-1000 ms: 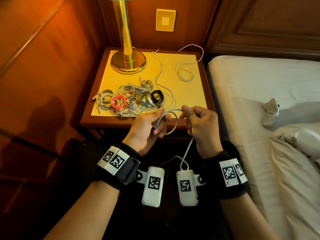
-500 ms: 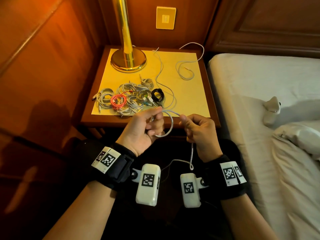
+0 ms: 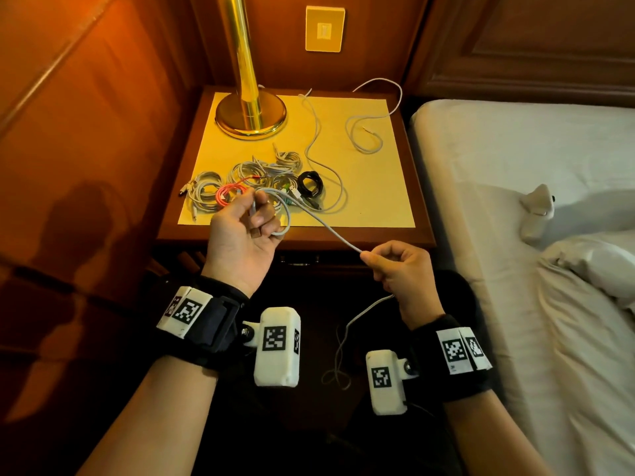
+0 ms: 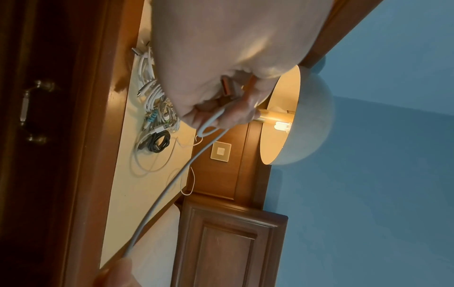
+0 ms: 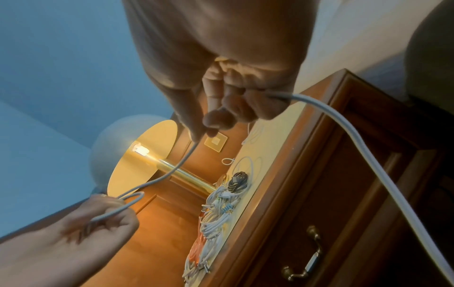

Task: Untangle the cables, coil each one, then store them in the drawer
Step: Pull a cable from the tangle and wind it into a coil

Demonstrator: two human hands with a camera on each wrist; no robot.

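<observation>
A white cable [image 3: 330, 231] [image 4: 172, 184] [image 5: 343, 132] stretches taut between my hands. My left hand [image 3: 251, 221] [image 4: 221, 104] [image 5: 98, 217] grips a small loop of it over the nightstand's front edge. My right hand [image 3: 388, 266] [image 5: 236, 108] pinches the cable lower and to the right, and the slack tail [image 3: 343, 341] hangs down below it. On the nightstand [image 3: 378, 201] lies a pile of coiled cables [image 3: 247, 182] [image 4: 157, 108] [image 5: 216, 209]: several white, one pink [image 3: 228, 195], one black [image 3: 309, 183]. Two loose white cables [image 3: 364, 132] lie behind it. The drawer [image 5: 331, 223] is closed, with a brass handle [image 5: 309, 258] [image 4: 27, 110].
A brass lamp [image 3: 251, 111] stands at the nightstand's back left, its lit shade [image 4: 294, 118] overhead. A wall switch plate [image 3: 324, 28] is behind. A bed [image 3: 515, 235] with white sheets runs along the right side. Wood panelling [image 3: 86, 132] closes the left.
My hands have drawn apart: the left rose over the nightstand edge with the loop, the right moved down and right, pulling the cable straight between them.
</observation>
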